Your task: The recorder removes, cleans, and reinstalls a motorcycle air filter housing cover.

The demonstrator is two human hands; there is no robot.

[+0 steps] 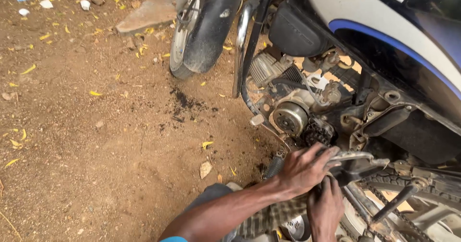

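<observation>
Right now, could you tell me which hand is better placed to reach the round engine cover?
Probably the left hand. It lies on the metal bracket, just below the round cover, with nothing between them. The right hand sits lower, beneath the left, so it is farther away.

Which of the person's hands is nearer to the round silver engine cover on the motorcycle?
The left hand: it rests on a dark metal part just below and right of the round silver engine cover. The right hand sits lower, farther away.
</observation>
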